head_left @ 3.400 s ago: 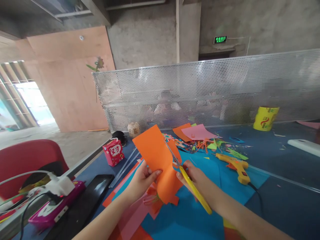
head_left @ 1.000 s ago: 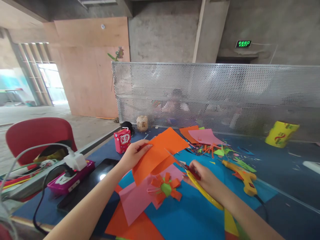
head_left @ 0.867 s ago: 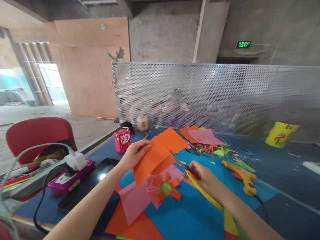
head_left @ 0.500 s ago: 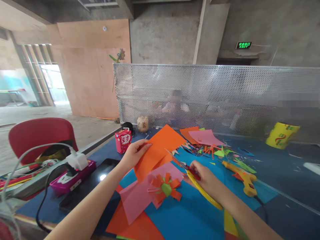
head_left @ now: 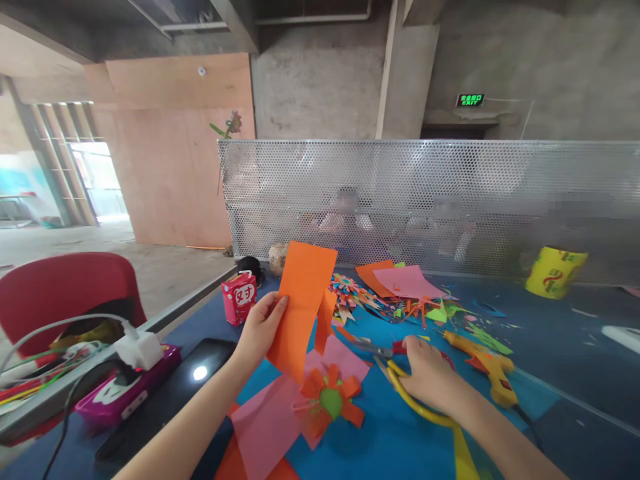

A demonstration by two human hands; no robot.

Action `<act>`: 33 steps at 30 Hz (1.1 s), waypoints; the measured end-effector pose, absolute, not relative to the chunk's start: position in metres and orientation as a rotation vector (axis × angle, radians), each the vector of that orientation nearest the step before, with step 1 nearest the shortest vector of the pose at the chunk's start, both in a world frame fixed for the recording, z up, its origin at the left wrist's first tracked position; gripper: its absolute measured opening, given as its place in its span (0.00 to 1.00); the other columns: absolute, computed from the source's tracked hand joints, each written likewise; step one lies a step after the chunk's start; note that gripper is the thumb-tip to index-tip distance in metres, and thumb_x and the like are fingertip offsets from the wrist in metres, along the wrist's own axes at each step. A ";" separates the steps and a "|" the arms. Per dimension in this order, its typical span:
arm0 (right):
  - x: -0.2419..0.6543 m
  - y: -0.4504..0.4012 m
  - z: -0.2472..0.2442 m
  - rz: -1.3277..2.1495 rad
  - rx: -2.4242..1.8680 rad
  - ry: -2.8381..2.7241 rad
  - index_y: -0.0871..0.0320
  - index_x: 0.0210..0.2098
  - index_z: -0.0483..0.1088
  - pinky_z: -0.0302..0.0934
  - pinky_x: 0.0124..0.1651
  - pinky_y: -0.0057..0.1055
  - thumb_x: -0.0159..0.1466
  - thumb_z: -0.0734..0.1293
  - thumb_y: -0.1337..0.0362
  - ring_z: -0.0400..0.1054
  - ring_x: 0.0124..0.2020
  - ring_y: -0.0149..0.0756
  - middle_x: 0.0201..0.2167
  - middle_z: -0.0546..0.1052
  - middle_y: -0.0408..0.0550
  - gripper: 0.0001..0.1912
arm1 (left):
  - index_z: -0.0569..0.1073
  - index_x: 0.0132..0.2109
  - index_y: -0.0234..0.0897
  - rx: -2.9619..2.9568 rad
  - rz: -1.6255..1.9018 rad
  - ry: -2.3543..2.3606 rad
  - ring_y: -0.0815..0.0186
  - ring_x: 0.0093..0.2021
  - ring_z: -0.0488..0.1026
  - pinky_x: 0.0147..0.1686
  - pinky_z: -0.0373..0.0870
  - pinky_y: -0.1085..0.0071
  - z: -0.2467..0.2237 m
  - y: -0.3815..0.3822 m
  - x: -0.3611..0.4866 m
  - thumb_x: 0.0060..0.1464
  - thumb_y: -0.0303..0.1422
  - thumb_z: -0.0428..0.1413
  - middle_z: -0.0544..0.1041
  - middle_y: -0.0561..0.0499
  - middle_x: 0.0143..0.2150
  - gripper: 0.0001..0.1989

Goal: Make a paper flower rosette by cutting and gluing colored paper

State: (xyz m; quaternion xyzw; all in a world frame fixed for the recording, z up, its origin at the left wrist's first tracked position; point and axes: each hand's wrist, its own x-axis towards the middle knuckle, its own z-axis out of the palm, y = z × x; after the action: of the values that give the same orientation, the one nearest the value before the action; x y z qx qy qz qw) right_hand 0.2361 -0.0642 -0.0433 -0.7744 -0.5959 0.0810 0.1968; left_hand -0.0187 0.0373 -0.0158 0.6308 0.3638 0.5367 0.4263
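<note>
An orange sheet of paper [head_left: 306,287] is raised over the table, pinched at its left edge between the thumb and fingers of my left hand [head_left: 263,327]. A narrow orange strip [head_left: 326,321] shows against the sheet's right side; whether it is joined there I cannot tell. My right hand [head_left: 429,372] grips a pair of scissors [head_left: 423,412] with red and yellow handles, blades pointing left, apart from the sheet. Small orange paper lies by the blade tips. Below, an orange paper flower with a green centre [head_left: 331,401] rests on pink paper [head_left: 270,420].
To the right are a yellow glue gun [head_left: 485,367] and a yellow roll [head_left: 556,273]. Paper scraps [head_left: 415,308] lie behind the blue sheet [head_left: 395,447]. On the left are a red drink carton [head_left: 239,298], a phone [head_left: 170,393] and a purple power strip [head_left: 127,390]. A perforated metal screen [head_left: 400,200] stands behind.
The orange sheet has turned more upright and looks narrower, with a strip now at its right. The scissors have moved away from its edge, down and right, swinging more level. The view has shifted slightly.
</note>
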 end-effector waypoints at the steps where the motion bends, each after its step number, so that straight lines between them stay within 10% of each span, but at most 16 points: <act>1: 0.237 -0.065 -0.044 0.259 -2.174 -1.683 0.59 0.31 0.63 0.56 0.41 0.50 0.46 0.68 0.66 0.64 0.43 0.63 0.37 0.70 0.64 0.13 | 0.68 0.35 0.36 1.564 1.316 0.898 0.63 0.33 0.73 0.30 0.69 0.71 -0.016 0.034 -0.016 0.48 0.47 0.54 0.76 0.50 0.33 0.17; 11: 0.213 -0.073 -0.029 0.311 -1.720 -1.720 0.55 0.51 0.60 0.59 0.48 0.37 0.58 0.60 0.52 0.64 0.47 0.42 0.49 0.68 0.52 0.24 | 0.68 0.37 0.37 1.563 1.023 0.686 0.65 0.30 0.73 0.30 0.71 0.71 -0.019 0.008 0.000 0.49 0.45 0.55 0.76 0.51 0.32 0.16; 18: 0.210 -0.071 -0.027 0.296 -1.378 -1.569 0.54 0.21 0.63 0.58 0.30 0.31 0.57 0.61 0.58 0.63 0.25 0.36 0.21 0.66 0.43 0.11 | 0.63 0.30 0.37 1.650 1.161 0.813 0.67 0.25 0.70 0.24 0.67 0.74 -0.021 0.011 0.004 0.46 0.49 0.54 0.72 0.52 0.25 0.18; 33: 0.227 -0.055 -0.032 0.781 -1.173 -1.126 0.56 0.25 0.63 0.61 0.20 0.31 0.52 0.66 0.49 0.65 0.17 0.35 0.16 0.69 0.42 0.16 | 0.73 0.34 0.35 2.282 1.055 1.482 0.45 0.41 0.70 0.41 0.62 0.51 -0.015 0.064 -0.048 0.42 0.34 0.53 0.75 0.39 0.35 0.11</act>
State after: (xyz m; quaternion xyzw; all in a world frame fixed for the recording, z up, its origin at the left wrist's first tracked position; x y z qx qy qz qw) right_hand 0.2269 -0.0553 -0.0322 -0.5100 -0.4898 0.3395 0.6202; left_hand -0.0475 0.0636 -0.0145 0.7771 0.5047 0.3591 0.1116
